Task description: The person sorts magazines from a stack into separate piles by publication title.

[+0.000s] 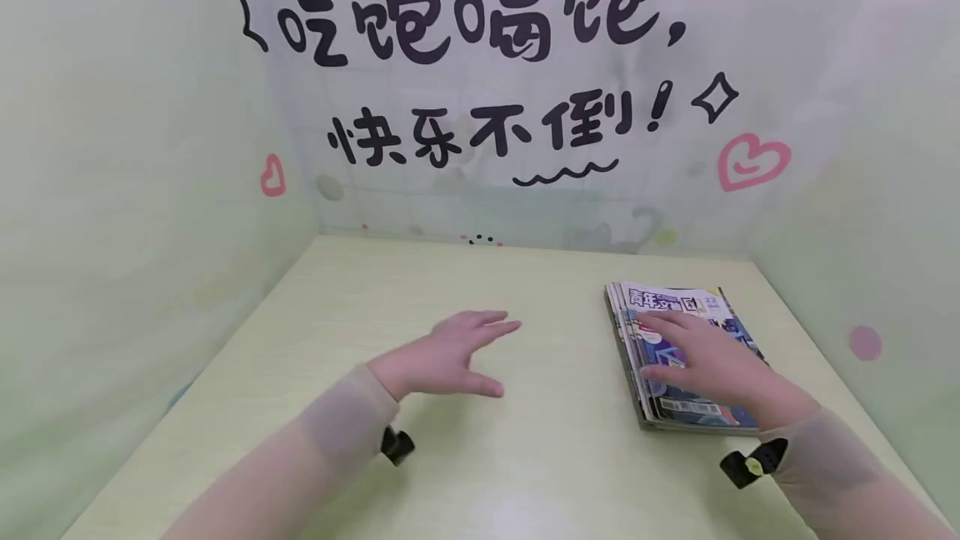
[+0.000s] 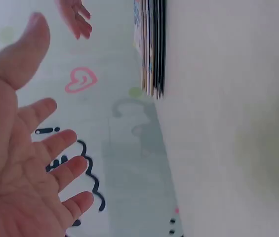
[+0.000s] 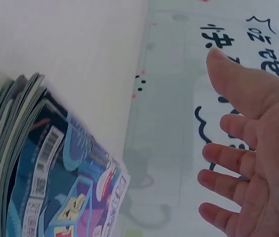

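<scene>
A stack of several magazines point(image 1: 701, 408) with a blue and purple cover lies on the right side of the table. Above it hovers my right hand point(image 1: 701, 357), fingers spread and holding nothing. The right wrist view has the stack's spines and barcode point(image 3: 45, 153) at lower left, apart from the right hand point(image 3: 258, 148). My left hand point(image 1: 450, 354) is held over the middle of the table, thumb and fingers apart, with nothing in it. In the left wrist view the left hand point(image 2: 30, 148) shows its palm, and the stack's edge point(image 2: 151, 49) stands at the top.
The pale table point(image 1: 540, 457) is enclosed by printed cloth walls on the left, back and right. Black lettering point(image 1: 480, 15) and pink hearts point(image 1: 753, 162) mark the back wall. A small black camera point(image 1: 397, 446) sits at the left wrist, another point(image 1: 753, 463) at the right.
</scene>
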